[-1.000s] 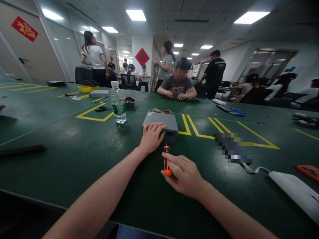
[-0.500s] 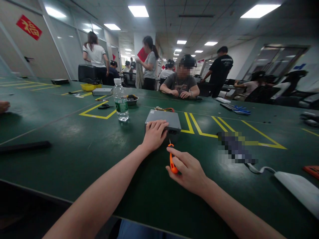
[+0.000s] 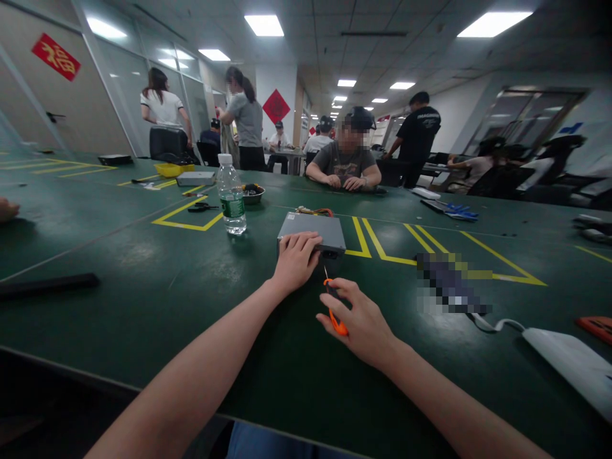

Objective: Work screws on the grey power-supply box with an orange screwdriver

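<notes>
A grey metal computer power supply (image 3: 315, 224) lies on the green table, with coloured cables (image 3: 314, 211) at its far side and a dark socket on its near face. My left hand (image 3: 296, 258) rests over its near left edge, fingers bent across the top and front. Just in front of the box, my right hand (image 3: 358, 319) grips an orange and black screwdriver (image 3: 338, 324) between thumb and fingers. The thin metal shaft points up toward the near face, and its tip appears apart from it.
A water bottle (image 3: 231, 197) stands left of the power supply, with a metal bowl (image 3: 253, 194) behind it. Rightward lie a pixelated dark object (image 3: 452, 287), a white device (image 3: 568, 363) and blue-handled tools (image 3: 456, 210). Across the table sits a person (image 3: 345, 159).
My right fingers have shifted on the screwdriver, and its handle tilts more to the right. My left hand stays on the power supply. In the background, a standing person has moved left.
</notes>
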`<act>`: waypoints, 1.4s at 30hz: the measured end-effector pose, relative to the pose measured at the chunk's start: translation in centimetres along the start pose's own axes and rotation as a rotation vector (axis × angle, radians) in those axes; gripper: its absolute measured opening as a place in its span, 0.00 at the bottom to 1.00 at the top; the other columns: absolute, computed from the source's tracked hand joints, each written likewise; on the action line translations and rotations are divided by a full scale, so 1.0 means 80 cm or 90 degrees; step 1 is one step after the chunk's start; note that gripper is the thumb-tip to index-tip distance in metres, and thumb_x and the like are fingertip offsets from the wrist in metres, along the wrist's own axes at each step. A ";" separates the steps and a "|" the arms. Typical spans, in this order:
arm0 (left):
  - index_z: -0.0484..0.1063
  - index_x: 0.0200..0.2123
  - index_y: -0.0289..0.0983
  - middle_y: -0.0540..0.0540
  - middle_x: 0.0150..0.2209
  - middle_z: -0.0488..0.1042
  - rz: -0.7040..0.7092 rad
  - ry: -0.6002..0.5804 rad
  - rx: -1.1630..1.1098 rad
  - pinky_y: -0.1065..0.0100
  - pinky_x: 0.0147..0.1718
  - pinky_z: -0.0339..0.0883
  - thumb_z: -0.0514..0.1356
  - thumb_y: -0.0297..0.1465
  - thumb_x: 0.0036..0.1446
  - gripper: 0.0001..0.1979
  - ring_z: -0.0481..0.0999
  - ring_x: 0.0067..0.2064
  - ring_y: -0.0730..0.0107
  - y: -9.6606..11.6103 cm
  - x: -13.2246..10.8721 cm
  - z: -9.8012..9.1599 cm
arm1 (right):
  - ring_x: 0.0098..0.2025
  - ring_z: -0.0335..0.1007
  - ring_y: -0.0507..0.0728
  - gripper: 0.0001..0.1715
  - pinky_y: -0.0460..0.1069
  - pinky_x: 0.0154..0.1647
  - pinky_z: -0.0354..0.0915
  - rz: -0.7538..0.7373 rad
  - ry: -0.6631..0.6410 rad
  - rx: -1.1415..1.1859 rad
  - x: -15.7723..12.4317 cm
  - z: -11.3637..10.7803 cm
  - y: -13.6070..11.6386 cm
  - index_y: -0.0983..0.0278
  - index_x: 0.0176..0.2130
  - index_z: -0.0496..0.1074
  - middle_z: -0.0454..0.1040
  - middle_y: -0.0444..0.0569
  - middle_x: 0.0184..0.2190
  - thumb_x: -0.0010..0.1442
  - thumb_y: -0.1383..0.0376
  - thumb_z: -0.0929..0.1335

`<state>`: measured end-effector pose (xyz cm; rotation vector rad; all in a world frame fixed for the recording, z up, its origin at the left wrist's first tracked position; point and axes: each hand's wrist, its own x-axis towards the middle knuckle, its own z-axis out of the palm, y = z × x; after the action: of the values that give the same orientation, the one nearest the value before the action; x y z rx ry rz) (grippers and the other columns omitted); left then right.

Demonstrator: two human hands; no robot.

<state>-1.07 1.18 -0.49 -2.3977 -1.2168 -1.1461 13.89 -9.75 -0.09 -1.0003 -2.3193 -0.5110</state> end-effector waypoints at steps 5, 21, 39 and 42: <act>0.63 0.48 0.42 0.49 0.52 0.66 0.000 0.003 -0.001 0.59 0.53 0.48 0.51 0.31 0.58 0.13 0.60 0.54 0.65 0.001 0.000 -0.001 | 0.42 0.68 0.57 0.12 0.51 0.35 0.69 -0.013 -0.083 0.001 -0.005 0.002 0.002 0.65 0.43 0.64 0.59 0.60 0.51 0.57 0.69 0.61; 0.63 0.47 0.43 0.49 0.52 0.67 -0.014 0.001 -0.009 0.59 0.52 0.49 0.51 0.30 0.58 0.13 0.61 0.54 0.65 0.001 0.001 0.000 | 0.39 0.69 0.54 0.08 0.47 0.34 0.68 -0.002 0.109 0.007 -0.004 0.003 0.021 0.66 0.40 0.64 0.69 0.55 0.41 0.57 0.70 0.64; 0.63 0.47 0.43 0.49 0.52 0.67 -0.007 -0.001 -0.006 0.60 0.52 0.48 0.51 0.31 0.58 0.13 0.61 0.54 0.65 0.001 0.000 -0.001 | 0.36 0.68 0.53 0.11 0.48 0.33 0.66 0.012 0.142 0.029 -0.021 -0.024 0.036 0.65 0.39 0.65 0.70 0.51 0.38 0.52 0.72 0.66; 0.63 0.48 0.43 0.49 0.52 0.67 -0.005 -0.001 -0.005 0.60 0.52 0.49 0.50 0.31 0.58 0.13 0.61 0.54 0.65 0.001 0.000 -0.001 | 0.37 0.68 0.54 0.10 0.49 0.34 0.66 0.021 0.133 0.025 -0.019 -0.023 0.038 0.64 0.39 0.66 0.69 0.52 0.39 0.53 0.71 0.65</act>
<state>-1.08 1.11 -0.39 -2.4029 -1.2249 -1.1534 17.67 -9.60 0.73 -0.9194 -2.1163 -0.5287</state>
